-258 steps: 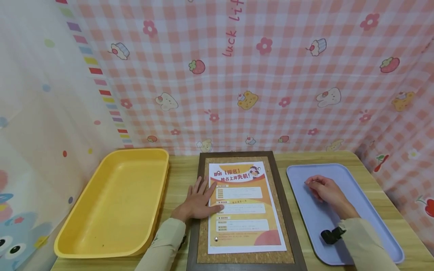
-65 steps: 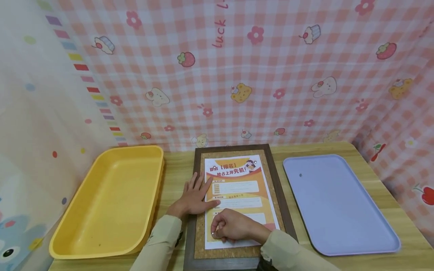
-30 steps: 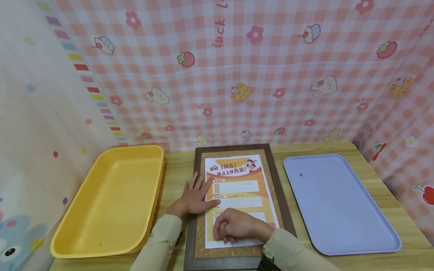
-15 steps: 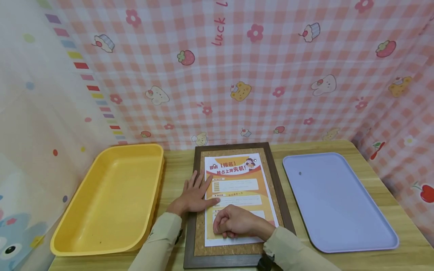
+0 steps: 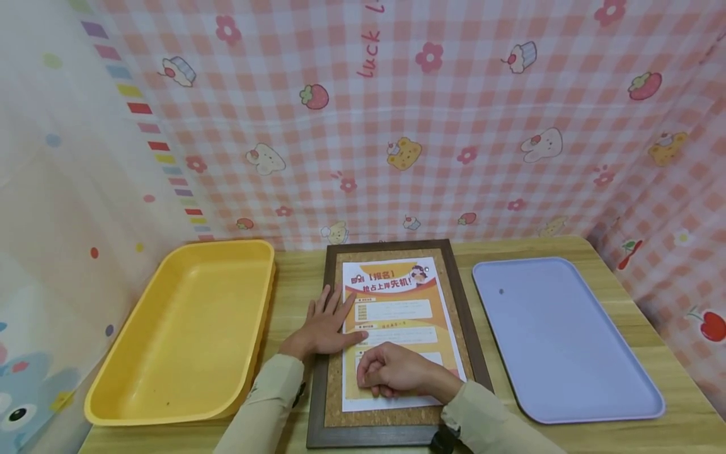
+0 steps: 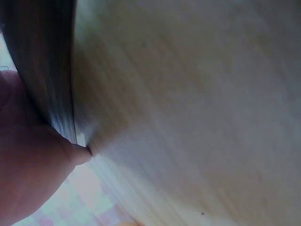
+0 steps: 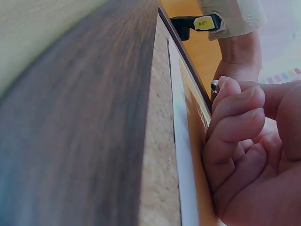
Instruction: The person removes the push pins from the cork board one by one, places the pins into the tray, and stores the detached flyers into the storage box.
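A printed poster point(image 5: 397, 308) lies on a brown-framed corkboard point(image 5: 391, 419). My left hand point(image 5: 326, 331) rests spread on the board's left side, its thumb reaching onto the paper. Low on the poster's left, my right hand point(image 5: 394, 372) is curled, with thumb and forefinger pinching a small silver thumbtack point(image 7: 214, 86). The head view hides that tack behind the fingers; whether its point is in the board I cannot tell. Two more tacks show at the poster's top corners, a left tack point(image 5: 358, 277) and a right tack point(image 5: 427, 269).
To the right is a lavender tray point(image 5: 578, 353) with a small silver tack point(image 5: 501, 291) near its upper left. A deep yellow bin point(image 5: 187, 340) stands on the left of the wooden table point(image 5: 300, 271). A checked curtain point(image 5: 363, 126) hangs behind.
Earlier, my right hand was over the lavender tray; it came across to the poster's lower left, where a tack showed. Since then it has barely moved. My left hand has stayed put.
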A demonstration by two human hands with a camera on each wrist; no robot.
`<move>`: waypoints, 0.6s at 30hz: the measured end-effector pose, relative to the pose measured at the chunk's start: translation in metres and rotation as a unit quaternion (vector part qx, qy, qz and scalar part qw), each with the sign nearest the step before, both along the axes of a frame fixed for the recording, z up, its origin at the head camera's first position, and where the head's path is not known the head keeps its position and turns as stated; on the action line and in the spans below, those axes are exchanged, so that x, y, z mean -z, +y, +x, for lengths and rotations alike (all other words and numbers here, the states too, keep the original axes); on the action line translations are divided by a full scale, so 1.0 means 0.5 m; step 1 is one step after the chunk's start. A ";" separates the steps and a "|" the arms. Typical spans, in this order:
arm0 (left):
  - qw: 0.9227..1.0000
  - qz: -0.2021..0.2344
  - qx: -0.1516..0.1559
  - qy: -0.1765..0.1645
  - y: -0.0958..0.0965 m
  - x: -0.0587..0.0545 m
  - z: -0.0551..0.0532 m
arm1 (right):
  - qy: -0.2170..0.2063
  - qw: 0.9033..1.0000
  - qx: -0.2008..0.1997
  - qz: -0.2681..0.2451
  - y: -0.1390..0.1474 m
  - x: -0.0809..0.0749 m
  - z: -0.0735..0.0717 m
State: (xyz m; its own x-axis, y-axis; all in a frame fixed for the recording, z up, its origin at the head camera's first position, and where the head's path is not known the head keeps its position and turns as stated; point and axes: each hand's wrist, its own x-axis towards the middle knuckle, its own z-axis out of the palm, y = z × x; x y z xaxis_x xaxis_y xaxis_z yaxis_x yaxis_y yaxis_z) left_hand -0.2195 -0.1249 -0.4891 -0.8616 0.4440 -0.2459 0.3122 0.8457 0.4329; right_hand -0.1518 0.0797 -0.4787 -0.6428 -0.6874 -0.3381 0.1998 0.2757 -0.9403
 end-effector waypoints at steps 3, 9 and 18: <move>1.000 -0.005 -0.004 -0.002 0.003 -0.003 0.001 | -0.004 1.000 0.001 -0.004 0.003 0.000 0.002; 1.000 -0.009 -0.005 -0.009 0.009 -0.005 -0.002 | -0.012 1.000 0.012 -0.017 0.017 -0.005 0.000; 1.000 -0.015 -0.006 -0.013 0.005 -0.013 0.002 | 0.028 0.999 0.034 0.001 0.038 -0.027 -0.010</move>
